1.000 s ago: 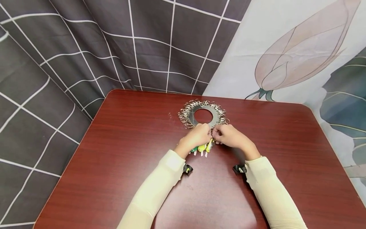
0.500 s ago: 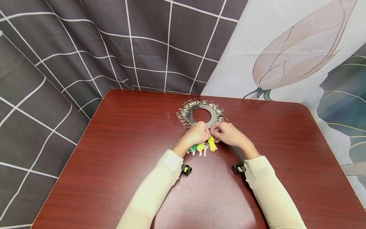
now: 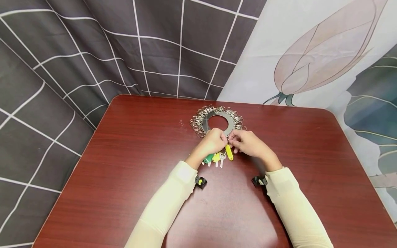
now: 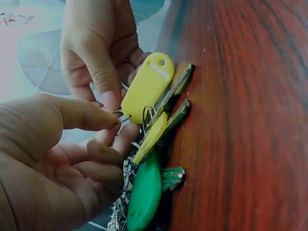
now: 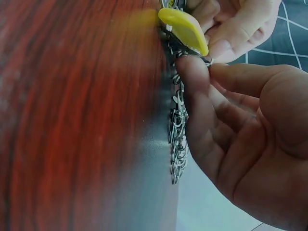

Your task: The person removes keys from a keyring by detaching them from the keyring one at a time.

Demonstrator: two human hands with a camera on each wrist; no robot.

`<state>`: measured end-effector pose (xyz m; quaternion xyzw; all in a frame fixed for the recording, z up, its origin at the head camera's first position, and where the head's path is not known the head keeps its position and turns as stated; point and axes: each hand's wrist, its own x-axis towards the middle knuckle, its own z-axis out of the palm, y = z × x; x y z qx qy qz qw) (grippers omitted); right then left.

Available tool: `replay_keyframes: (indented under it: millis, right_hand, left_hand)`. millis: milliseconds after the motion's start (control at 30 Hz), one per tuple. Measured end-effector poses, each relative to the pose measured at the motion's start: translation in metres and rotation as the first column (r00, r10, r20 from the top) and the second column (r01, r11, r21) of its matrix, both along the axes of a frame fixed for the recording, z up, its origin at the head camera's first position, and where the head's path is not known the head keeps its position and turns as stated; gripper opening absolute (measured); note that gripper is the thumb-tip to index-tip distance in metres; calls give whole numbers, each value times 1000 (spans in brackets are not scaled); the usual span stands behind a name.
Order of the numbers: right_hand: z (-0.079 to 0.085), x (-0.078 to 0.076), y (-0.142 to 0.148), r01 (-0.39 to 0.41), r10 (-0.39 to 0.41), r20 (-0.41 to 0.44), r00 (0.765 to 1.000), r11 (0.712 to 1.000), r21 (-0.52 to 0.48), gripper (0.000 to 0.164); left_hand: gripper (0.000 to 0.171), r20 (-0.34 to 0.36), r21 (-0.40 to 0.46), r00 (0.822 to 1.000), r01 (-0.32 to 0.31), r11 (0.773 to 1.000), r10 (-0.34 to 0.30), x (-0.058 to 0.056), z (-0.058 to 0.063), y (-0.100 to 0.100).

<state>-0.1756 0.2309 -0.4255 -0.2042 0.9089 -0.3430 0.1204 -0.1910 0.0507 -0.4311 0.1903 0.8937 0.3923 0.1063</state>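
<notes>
yellow tag (image 3: 229,152) hangs just on the near side of the grey disc (image 3: 205,124); i see its wire loop (image 4: 125,119) pinched between thumb and finger by both my left grip (image 3: 213,141) and my right grip (image 3: 245,143). also nearside of the disc, i have a green tag (image 3: 208,158) and keys (image 3: 222,160); metal clasps (image 3: 196,122) fringe the disc above the worktop (image 3: 149,137).

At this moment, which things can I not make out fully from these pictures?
Head view: part of the gray ring, behind the left hand.
Head view: teeth of the keys, too small.
Left wrist view: small metal ring, partly covered by the left fingertips.
Right wrist view: right hand, cut off by the right edge.
</notes>
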Motion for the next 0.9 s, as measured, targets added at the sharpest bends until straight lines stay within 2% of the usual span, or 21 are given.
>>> replay_keyframes:
  millis: [100, 200, 300, 433, 567, 667, 900]
  right_hand:
    - [-1, -1, 1, -2, 5, -74, 997, 999, 48, 4]
    - [-2, -1, 0, 3, 3, -94, 996, 998, 67, 3]
    - [-3, -1, 0, 15, -7, -102, 995, 997, 80, 3]
    - [0, 0, -3, 26, -16, -114, 993, 995, 91, 9]
    - [4, 4, -9, 28, -14, -118, 993, 992, 123, 25]
    - [5, 5, -13, 37, -12, -148, 989, 985, 169, 32]
    - [5, 8, -18, 70, -23, -211, 977, 973, 221, 17]
  left_hand:
    - [14, -34, 9, 999, -11, 1000, 11, 0, 1, 0]
    - [8, -34, 17, 999, -29, 999, 29, -1, 2, 0]
    - [8, 48, 70, 998, -53, 996, 50, 0, 2, 1]
    - [10, 167, 157, 983, -108, 982, 82, 0, 1, 2]
    - [12, 190, 199, 977, -139, 970, 101, -1, -1, 2]
    - [11, 208, 235, 972, -154, 960, 106, -2, -2, 2]
    - [10, 257, 326, 961, -188, 926, 105, -1, 1, 3]
